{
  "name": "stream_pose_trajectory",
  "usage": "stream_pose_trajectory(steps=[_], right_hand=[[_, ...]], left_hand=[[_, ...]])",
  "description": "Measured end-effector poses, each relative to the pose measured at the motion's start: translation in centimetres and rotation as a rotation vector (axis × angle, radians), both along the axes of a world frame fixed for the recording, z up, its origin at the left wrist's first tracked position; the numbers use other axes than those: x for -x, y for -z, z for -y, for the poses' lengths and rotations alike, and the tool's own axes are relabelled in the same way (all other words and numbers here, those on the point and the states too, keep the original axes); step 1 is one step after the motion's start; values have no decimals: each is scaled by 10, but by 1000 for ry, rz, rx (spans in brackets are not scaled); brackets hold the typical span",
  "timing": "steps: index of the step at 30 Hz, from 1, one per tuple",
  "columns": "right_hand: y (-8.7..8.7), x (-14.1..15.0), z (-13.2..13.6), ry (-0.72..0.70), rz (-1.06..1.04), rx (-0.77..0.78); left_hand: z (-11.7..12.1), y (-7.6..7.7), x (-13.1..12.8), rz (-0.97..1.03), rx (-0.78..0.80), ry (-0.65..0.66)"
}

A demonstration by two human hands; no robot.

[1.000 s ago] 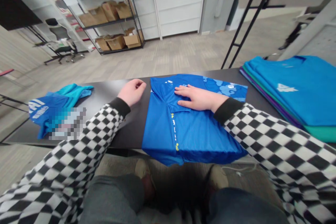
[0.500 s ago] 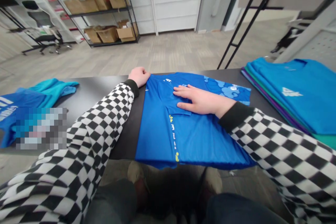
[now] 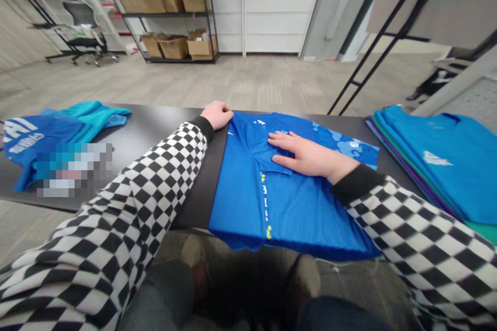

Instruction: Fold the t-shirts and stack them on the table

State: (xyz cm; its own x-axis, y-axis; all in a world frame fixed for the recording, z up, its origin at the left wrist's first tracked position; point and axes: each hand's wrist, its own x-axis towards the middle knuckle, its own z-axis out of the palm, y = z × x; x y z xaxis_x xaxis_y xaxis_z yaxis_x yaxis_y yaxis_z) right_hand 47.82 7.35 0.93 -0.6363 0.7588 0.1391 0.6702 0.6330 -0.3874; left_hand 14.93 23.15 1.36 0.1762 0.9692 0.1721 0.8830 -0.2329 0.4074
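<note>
A blue T-shirt [image 3: 240, 191] lies on the dark table in front of me, its left side folded inward with a short sleeve on top. A strip of white and yellow print runs down it, and the far sleeve at the right has a light-blue cloud pattern. My left hand [image 3: 217, 115] is closed at the shirt's far left corner, its curled fingers gripping the cloth there; the fingertips are partly hidden. Flat on the folded sleeve rests my right hand [image 3: 301, 154], fingers stretched out and holding nothing. The shirt's near hem hangs over the table's front edge.
To the right is a stack of folded shirts [image 3: 458, 165], bright blue on top. Crumpled blue and teal shirts [image 3: 58, 132] lie at the left, beside a pixelated patch. Beyond the black table [image 3: 155, 126] stand a shelf with cardboard boxes [image 3: 174, 46] and an office chair [image 3: 81, 31].
The camera view has turned a little to the left, so everything appears shifted rightward. Both hands keep the same places on the T-shirt.
</note>
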Motion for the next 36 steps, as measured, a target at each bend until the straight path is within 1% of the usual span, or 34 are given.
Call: stream_pose_trajectory(steps=[2, 4, 7, 9, 12, 15, 19, 22, 27, 32, 36], right_hand=[[-1, 0, 0, 9, 3, 8], [-1, 0, 1, 10, 5, 14], [-1, 0, 0, 4, 10, 18], [-1, 0, 0, 4, 11, 17], [0, -1, 0, 4, 12, 13], [-1, -1, 1, 3, 18, 8], [-2, 0, 2, 11, 30, 15], [-4, -1, 2, 8, 31, 24], [-5, -1, 3, 13, 28, 25], [-4, -2, 3, 12, 22, 18], [-2, -2, 2, 14, 15, 20]], left_hand=[[-5, 3, -2, -10, -22, 9], [-9, 5, -3, -11, -85, 44], [-15, 7, 1, -3, -166, 189], [-20, 6, 7, 5, -133, 261], [-29, 4, 14, 19, -57, 298], [-39, 1, 15, -10, -31, 337], [-50, 0, 10, -35, -15, 337], [-53, -3, 9, -27, -10, 326], [-51, -9, 14, -37, 60, 358], [-48, -10, 16, -61, 60, 339], [-47, -10, 13, -26, 51, 336]])
